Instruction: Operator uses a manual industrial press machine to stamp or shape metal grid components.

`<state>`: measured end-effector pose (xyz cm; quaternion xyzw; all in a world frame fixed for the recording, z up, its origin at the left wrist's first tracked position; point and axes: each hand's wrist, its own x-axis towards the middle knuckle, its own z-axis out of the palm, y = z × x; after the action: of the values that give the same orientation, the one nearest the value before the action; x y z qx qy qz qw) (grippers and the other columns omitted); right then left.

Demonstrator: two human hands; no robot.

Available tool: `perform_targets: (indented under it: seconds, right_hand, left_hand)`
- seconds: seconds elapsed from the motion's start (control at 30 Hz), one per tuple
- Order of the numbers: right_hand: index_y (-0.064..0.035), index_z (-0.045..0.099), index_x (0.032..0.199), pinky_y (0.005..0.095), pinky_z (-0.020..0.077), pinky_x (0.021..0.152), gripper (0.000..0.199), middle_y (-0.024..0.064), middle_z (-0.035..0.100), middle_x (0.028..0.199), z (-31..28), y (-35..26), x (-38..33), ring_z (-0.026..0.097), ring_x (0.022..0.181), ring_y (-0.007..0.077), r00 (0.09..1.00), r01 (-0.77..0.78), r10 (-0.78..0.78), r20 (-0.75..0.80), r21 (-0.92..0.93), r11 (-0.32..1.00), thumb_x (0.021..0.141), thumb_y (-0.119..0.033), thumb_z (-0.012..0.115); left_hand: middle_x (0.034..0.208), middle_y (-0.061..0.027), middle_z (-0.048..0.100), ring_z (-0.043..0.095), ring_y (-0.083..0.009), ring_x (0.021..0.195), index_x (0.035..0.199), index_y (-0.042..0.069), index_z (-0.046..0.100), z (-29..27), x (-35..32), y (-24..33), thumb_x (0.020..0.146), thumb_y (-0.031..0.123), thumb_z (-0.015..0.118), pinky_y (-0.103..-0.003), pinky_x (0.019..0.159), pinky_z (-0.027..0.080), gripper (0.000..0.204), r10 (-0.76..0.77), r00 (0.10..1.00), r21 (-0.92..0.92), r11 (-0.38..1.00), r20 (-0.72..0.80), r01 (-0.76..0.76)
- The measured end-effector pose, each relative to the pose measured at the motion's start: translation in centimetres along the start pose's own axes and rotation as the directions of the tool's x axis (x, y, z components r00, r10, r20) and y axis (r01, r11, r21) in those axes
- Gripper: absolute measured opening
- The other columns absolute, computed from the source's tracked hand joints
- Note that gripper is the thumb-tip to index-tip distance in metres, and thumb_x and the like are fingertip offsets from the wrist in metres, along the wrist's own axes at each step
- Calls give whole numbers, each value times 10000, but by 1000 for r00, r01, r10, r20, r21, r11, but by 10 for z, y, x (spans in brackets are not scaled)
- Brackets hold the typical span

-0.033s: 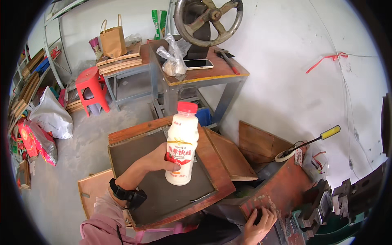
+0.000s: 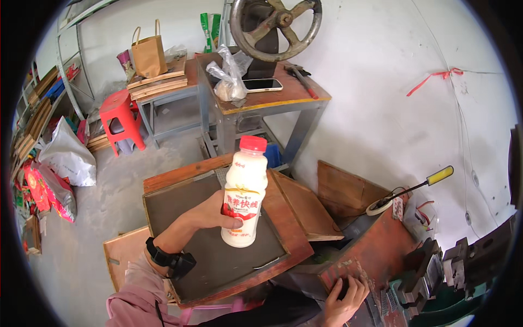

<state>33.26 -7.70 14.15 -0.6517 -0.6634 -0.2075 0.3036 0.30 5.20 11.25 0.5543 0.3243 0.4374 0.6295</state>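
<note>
My left hand (image 2: 210, 211) is closed round the lower half of a milk drink bottle (image 2: 243, 191), its thumb across the printed label. The plastic bottle is full of white liquid, has a red cap, and leans slightly right above a grey-topped, wood-framed board (image 2: 218, 261). At the lower right, my right hand (image 2: 346, 303) rests at the corner of a red-brown bench (image 2: 376, 245). Its fingers are curled at a small dark thing that I cannot make out, partly hidden under them.
Behind stands a metal-legged table (image 2: 267, 100) with a phone (image 2: 262, 85), plastic bag (image 2: 230, 82) and hammer (image 2: 302, 82). A large handwheel (image 2: 284, 20) rises over it. A red stool (image 2: 121, 117) is at left; a machine vise (image 2: 427, 272) and yellow-ended lamp (image 2: 440, 175) are at right.
The bottle has tipped slightly further right at its cap, still in my left hand. The background has shifted a little left. My right hand stays in place.
</note>
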Motion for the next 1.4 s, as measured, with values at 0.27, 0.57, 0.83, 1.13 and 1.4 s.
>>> perform_targets:
  seconds: [0.27, 0.57, 0.83, 1.13, 1.4]
  right_hand:
    - [-9, 621, 911, 429, 470, 838, 132, 154, 597, 898, 3, 3, 1, 562, 920, 333, 1000, -20, 20, 22, 11, 1000, 819, -99, 652]
    - [-1, 607, 939, 453, 433, 875, 161, 153, 572, 930, 11, 6, -13, 520, 1034, 376, 989, -120, 117, 91, 22, 993, 792, -64, 626]
    - [-1, 604, 921, 453, 433, 872, 155, 157, 564, 917, 12, 10, -13, 527, 1008, 373, 996, -65, 63, 59, 33, 997, 779, -54, 638]
    - [0, 622, 902, 449, 441, 846, 166, 137, 566, 914, 15, 15, -17, 542, 1005, 337, 999, -34, 34, 22, 26, 999, 769, -88, 667]
    - [-7, 622, 911, 438, 438, 851, 150, 138, 577, 931, 13, 15, -18, 546, 1010, 327, 1000, -18, 18, 3, 42, 999, 788, -88, 650]
  left_hand:
    - [1102, -72, 594, 565, -160, 1017, 1214, 17, 483, 27, 38, 10, 651, 119, 781, -327, 910, 461, 645, -43, 999, 148, 988, 19, 40]
    - [1104, -79, 595, 573, -163, 1005, 1225, 11, 471, 50, 49, 6, 660, 129, 788, -336, 900, 464, 659, -10, 1000, 85, 996, 27, 7]
    - [1107, -82, 592, 569, -167, 1013, 1227, 8, 467, 65, 39, 12, 659, 144, 797, -333, 910, 457, 670, -13, 1000, 140, 990, 28, 9]
    - [1119, -79, 587, 565, -169, 1015, 1240, 11, 447, 79, 22, 22, 656, 152, 803, -335, 913, 453, 698, -14, 997, 126, 992, 82, 3]
    - [1092, -79, 599, 571, -166, 1002, 1210, 6, 481, 94, 6, 32, 653, 182, 803, -331, 899, 458, 666, -40, 996, 37, 999, 75, 38]
